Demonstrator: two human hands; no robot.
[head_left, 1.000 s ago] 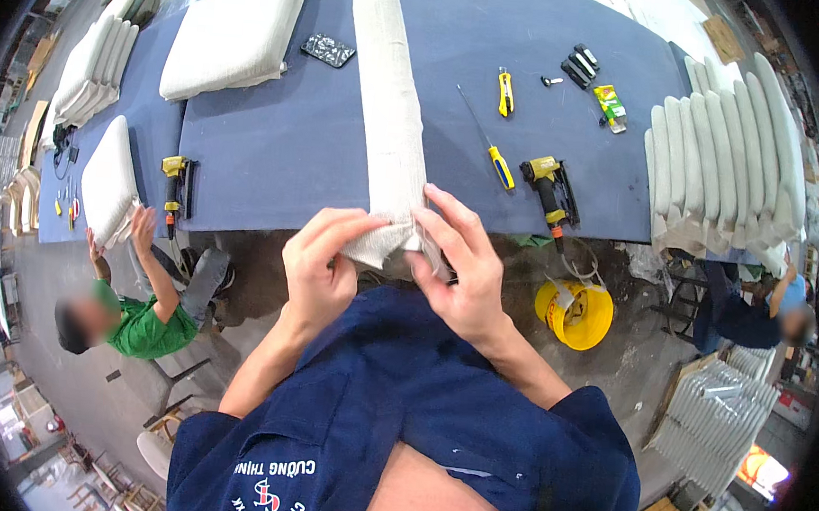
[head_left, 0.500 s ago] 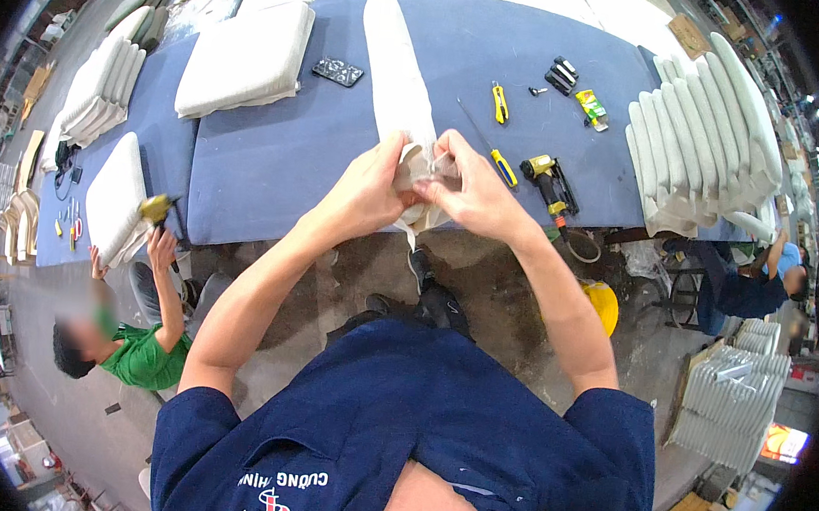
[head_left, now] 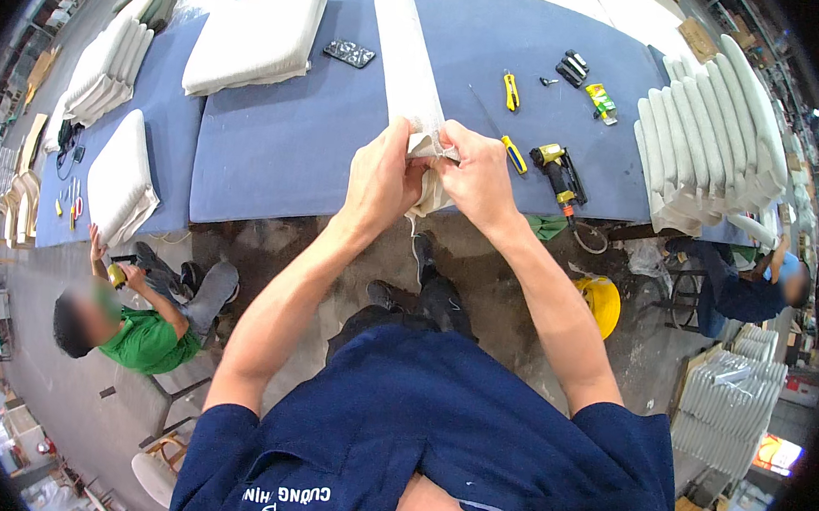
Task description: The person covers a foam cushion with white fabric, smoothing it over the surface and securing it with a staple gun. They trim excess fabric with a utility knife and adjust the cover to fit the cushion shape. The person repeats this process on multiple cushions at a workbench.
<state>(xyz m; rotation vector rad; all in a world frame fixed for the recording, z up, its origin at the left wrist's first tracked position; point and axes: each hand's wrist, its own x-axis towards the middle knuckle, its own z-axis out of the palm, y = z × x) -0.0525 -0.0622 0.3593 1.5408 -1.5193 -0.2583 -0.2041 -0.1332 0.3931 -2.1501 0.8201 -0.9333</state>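
While the left hand (head_left: 375,172) and right hand (head_left: 480,177) pinch cloth (head_left: 422,145) at its near end, the long cream cushion (head_left: 406,56) stretches away between eleven and twelve o'clock on the blue table (head_left: 283,156); a yellow-handled screwdriver (head_left: 514,156) lies near the right hand, at two o'clock.

Wide head-worn fisheye view, facing down

Long padded piece (head_left: 408,51) off-white; tabletop (head_left: 284,152) blue-grey; cutter (head_left: 511,92) yellow-black; bucket (head_left: 600,305) yellow; wearer's shirt (head_left: 352,394) navy.
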